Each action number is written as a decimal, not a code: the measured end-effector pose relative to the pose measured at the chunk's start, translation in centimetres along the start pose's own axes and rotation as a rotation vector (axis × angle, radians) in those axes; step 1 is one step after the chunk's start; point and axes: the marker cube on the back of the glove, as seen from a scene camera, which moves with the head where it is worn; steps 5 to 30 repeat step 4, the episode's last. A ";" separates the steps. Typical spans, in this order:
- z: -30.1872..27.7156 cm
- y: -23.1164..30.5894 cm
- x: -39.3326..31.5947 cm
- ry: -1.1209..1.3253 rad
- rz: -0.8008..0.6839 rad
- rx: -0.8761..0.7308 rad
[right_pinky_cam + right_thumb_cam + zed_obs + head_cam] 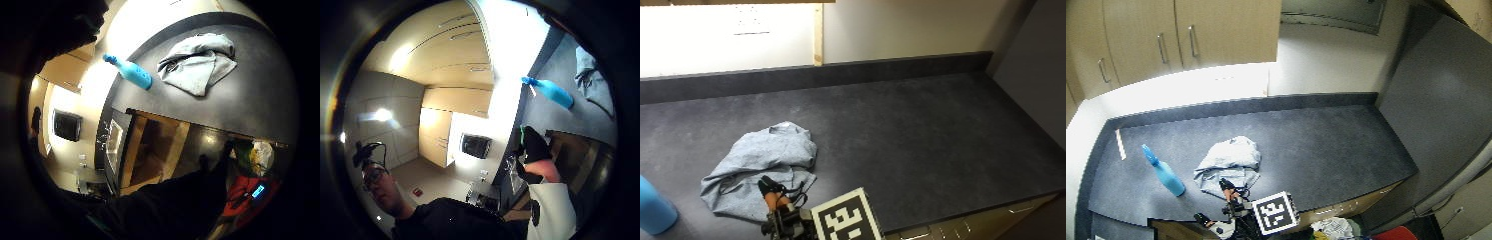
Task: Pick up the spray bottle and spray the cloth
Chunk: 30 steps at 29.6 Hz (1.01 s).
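A light blue spray bottle (652, 210) stands upright near the front left of the dark counter (919, 130); its nozzle shows in the wide outside view (1166, 175). To its right lies a crumpled grey-blue cloth (763, 167). My gloved right hand (776, 204) is at the counter's front edge, just in front of the cloth's near edge, with a finger stretched toward it and nothing held. From the palm, the bottle (131, 73) and cloth (200, 62) look small and far. The thumb (535, 155) shows with the bottle (551, 91) beyond it.
A dark backsplash (840, 75) runs along the back of the counter, and a tall dark panel (1039, 60) bounds its right side. Wooden cabinets (1179, 35) hang above. A white strip (1119, 144) lies at the far left.
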 end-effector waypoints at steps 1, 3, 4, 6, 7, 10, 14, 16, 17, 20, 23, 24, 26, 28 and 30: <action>0.2 -0.1 -0.1 0.003 0.001 -0.010; 0.5 -0.2 -0.2 0.005 -0.001 -0.020; 0.5 -0.2 -0.2 0.005 -0.003 -0.021; 0.5 -0.2 -0.2 0.005 -0.003 -0.021; 0.5 -0.2 -0.2 0.005 -0.003 -0.021; 0.5 -0.2 -0.2 0.005 -0.003 -0.021; 0.5 -0.2 -0.2 0.005 -0.003 -0.021; 0.5 -0.2 -0.2 0.005 -0.003 -0.021; 0.5 -0.2 -0.2 0.005 -0.003 -0.021; 0.5 -0.2 -0.2 0.005 -0.003 -0.021; 0.5 -0.2 -0.2 0.005 -0.003 -0.021; 0.5 -0.2 -0.2 0.005 -0.003 -0.021; 0.5 -0.2 -0.2 0.005 -0.003 -0.021; 0.5 -0.2 -0.2 0.005 -0.003 -0.021; 0.5 -0.2 -0.2 0.005 -0.003 -0.021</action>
